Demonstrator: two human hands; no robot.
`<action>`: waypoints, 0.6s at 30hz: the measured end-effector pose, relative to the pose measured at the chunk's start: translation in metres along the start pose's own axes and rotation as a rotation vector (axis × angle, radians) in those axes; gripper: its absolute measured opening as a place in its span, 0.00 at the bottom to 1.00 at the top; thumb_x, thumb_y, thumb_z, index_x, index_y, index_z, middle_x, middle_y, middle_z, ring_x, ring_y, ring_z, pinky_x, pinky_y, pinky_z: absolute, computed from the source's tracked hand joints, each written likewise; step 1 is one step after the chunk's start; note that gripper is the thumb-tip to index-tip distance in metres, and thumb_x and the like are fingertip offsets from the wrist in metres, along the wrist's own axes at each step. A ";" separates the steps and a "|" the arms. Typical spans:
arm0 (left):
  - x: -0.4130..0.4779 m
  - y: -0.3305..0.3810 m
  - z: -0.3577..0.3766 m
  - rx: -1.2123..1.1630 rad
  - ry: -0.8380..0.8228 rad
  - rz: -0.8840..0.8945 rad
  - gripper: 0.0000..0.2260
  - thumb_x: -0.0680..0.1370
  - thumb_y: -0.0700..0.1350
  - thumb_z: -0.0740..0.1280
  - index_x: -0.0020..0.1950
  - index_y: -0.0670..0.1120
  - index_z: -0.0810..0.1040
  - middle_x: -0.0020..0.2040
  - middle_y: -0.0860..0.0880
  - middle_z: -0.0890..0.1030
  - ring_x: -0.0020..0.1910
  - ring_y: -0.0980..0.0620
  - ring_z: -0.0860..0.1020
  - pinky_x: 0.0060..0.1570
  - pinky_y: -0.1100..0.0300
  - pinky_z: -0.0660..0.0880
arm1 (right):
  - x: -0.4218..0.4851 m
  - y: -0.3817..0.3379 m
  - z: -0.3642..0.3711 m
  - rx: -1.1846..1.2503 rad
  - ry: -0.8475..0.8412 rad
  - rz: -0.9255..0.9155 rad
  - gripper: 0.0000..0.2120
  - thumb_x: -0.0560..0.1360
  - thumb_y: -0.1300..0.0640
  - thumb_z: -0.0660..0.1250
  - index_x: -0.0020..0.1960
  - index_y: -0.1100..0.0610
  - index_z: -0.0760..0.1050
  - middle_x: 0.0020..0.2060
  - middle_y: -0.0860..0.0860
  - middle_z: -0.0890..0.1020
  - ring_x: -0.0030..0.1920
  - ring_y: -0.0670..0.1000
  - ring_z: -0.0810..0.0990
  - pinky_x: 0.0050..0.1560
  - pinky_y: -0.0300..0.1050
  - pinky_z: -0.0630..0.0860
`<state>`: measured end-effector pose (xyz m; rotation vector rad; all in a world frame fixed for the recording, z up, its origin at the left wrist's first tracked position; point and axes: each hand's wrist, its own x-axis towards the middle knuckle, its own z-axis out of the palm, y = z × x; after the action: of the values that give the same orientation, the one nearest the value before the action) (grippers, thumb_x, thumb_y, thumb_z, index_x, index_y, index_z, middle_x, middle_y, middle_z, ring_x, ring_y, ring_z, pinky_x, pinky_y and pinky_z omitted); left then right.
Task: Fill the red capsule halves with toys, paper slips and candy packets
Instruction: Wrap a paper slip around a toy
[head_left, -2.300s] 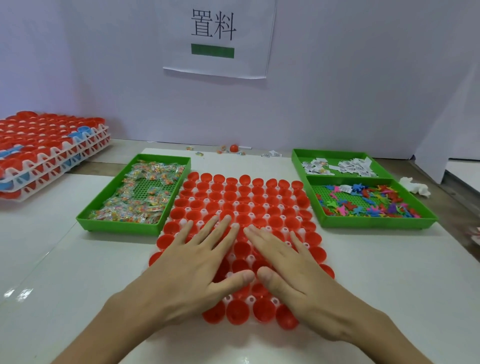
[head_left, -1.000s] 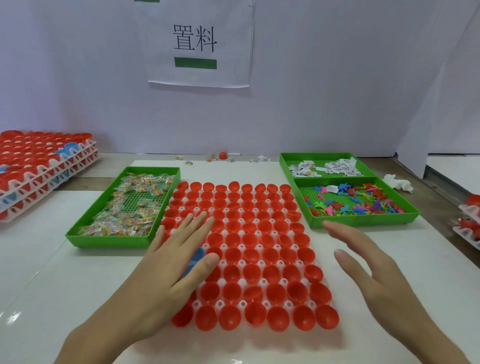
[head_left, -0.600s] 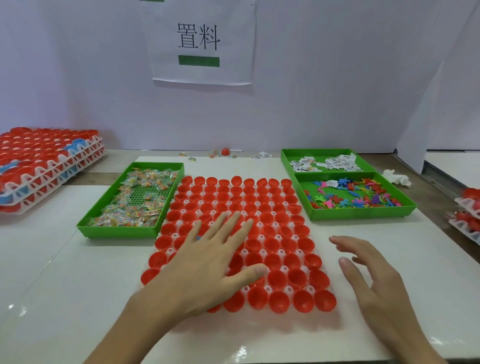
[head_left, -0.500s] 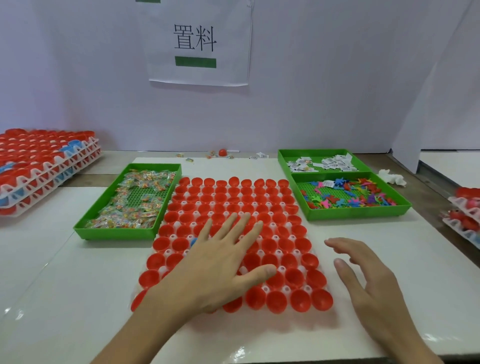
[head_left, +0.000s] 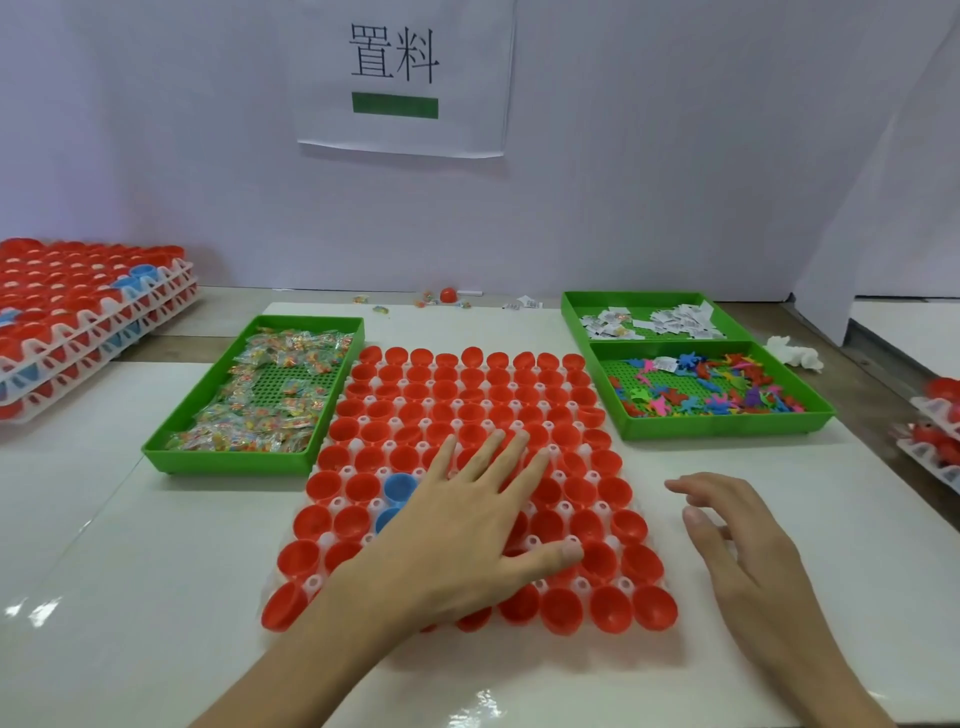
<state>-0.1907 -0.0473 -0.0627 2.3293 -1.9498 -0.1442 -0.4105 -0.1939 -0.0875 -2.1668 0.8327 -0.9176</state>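
Your left hand (head_left: 467, 530) lies flat on the grid of red capsule halves (head_left: 470, 395), fingers straight and fanned, thumb out to the right, palm over the near-centre rows. It holds nothing.

Your right hand (head_left: 737, 545) is just beside the grid's right edge, fingers loosely bent and parted, also holding nothing. Whether it touches the table (head_left: 156, 571) cannot be told.

The capsule halves sit open side up in a white holder (head_left: 337, 503), centred on the table in front of you. All visible cups look unfilled. Two blue halves (head_left: 400, 486) show among the red, just left of your left hand, the nearer one partly covered by it.

Supplies:
- Candy packets (head_left: 270, 410) are in the green tray (head_left: 228, 460) touching the grid's left side.
- Paper slips (head_left: 675, 322) are in the far right green tray (head_left: 571, 312).
- Coloured toys (head_left: 701, 395) are in the near right green tray (head_left: 717, 427), just beside the grid's far right corner.

Elsewhere: stacked holders of capsule halves (head_left: 78, 312) stand far left. One loose red capsule (head_left: 448, 294) and some scattered packets lie by the back wall. A printed sign (head_left: 400, 73) hangs above.
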 end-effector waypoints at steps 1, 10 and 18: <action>-0.001 -0.001 -0.001 -0.004 0.006 -0.002 0.39 0.72 0.79 0.36 0.77 0.62 0.31 0.79 0.57 0.33 0.78 0.56 0.31 0.77 0.43 0.34 | 0.000 -0.001 0.000 0.002 -0.008 0.000 0.13 0.78 0.51 0.58 0.57 0.48 0.78 0.57 0.41 0.77 0.60 0.37 0.74 0.53 0.23 0.67; -0.011 -0.004 -0.013 -0.067 -0.060 -0.039 0.41 0.70 0.79 0.35 0.78 0.60 0.33 0.77 0.60 0.29 0.75 0.61 0.26 0.75 0.47 0.28 | 0.002 -0.004 0.000 0.031 -0.002 0.015 0.13 0.76 0.51 0.59 0.54 0.47 0.80 0.57 0.42 0.77 0.56 0.33 0.74 0.51 0.21 0.66; 0.010 -0.008 -0.023 -0.055 -0.072 0.006 0.40 0.72 0.78 0.39 0.78 0.62 0.33 0.78 0.59 0.31 0.76 0.59 0.29 0.77 0.45 0.31 | 0.031 -0.003 -0.012 0.053 0.187 0.006 0.15 0.78 0.67 0.65 0.51 0.47 0.80 0.50 0.39 0.81 0.51 0.40 0.79 0.52 0.24 0.70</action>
<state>-0.1782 -0.0553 -0.0415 2.3145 -1.9581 -0.2808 -0.4016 -0.2189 -0.0663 -2.0545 0.8918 -1.1393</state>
